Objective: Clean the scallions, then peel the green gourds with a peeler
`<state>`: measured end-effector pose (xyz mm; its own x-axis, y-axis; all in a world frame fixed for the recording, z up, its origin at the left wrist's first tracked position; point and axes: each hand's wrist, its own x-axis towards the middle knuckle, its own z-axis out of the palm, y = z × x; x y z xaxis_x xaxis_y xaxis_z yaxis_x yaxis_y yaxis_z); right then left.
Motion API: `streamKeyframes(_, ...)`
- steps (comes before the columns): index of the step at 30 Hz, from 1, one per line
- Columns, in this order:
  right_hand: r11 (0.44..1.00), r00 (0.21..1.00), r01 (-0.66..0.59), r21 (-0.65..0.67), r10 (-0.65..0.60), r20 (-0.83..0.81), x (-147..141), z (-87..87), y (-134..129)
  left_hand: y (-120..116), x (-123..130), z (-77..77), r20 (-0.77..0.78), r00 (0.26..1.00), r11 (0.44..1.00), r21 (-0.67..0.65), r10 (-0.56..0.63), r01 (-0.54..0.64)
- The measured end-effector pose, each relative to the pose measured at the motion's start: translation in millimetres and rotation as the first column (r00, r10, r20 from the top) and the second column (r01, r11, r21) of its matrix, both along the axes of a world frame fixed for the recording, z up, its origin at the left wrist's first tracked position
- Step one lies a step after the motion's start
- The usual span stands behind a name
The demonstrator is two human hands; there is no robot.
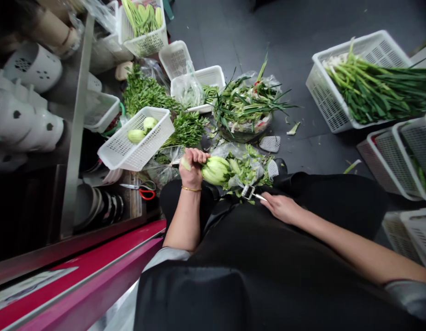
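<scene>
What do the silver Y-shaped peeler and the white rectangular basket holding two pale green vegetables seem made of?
Silver Y-shaped peeler: probably metal, polished; bright, silvery sheen. White rectangular basket: likely moulded plastic, satin or matte; regular perforations, uniform white.

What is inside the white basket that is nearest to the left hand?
Two pale green vegetables lie inside the basket. The part of its floor directly under them is covered, so it cannot be seen.
</scene>
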<state>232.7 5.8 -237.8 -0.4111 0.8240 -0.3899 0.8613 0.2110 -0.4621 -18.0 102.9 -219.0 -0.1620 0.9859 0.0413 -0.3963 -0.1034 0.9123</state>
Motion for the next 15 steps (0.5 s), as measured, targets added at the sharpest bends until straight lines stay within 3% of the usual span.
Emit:
streamKeyframes(2,0.995,0.998,0.038,-0.092,-0.034,0.046,24.1,-8.9,-13.8,3.2,-4.3,-2.3,0.016,0.999,0.999,-0.003,0.037,-0.037)
streamKeyframes(4,0.997,0.998,0.067,-0.036,-0.066,0.017,31.6,-0.6,-12.5,5.2,-4.0,-4.2,0.006,0.999,0.999,-0.019,0.049,-0.049)
streamKeyframes(7,0.989,1.0,-0.01,0.145,0.013,-0.018,0.4,32.4,13.4,4.2,6.4,-4.5,-0.027,0.999,0.998,-0.051,0.034,-0.035)
streamKeyframes(10,0.969,0.991,-0.128,0.212,0.119,0.055,-44.5,53.8,40.2,0.1,17.2,-4.7,-0.029,0.999,0.998,-0.055,0.026,-0.027)
streamKeyframes(12,0.965,0.983,-0.166,0.203,0.147,0.107,-53.5,48.5,44.9,-1.9,18.3,-8.0,-0.044,0.999,0.998,-0.063,0.026,-0.029)
streamKeyframes(15,0.981,0.972,-0.172,0.089,0.155,0.176,-22.7,22.2,30.2,-1.0,10.8,-17.1,-0.076,0.996,0.994,-0.092,0.044,-0.051)
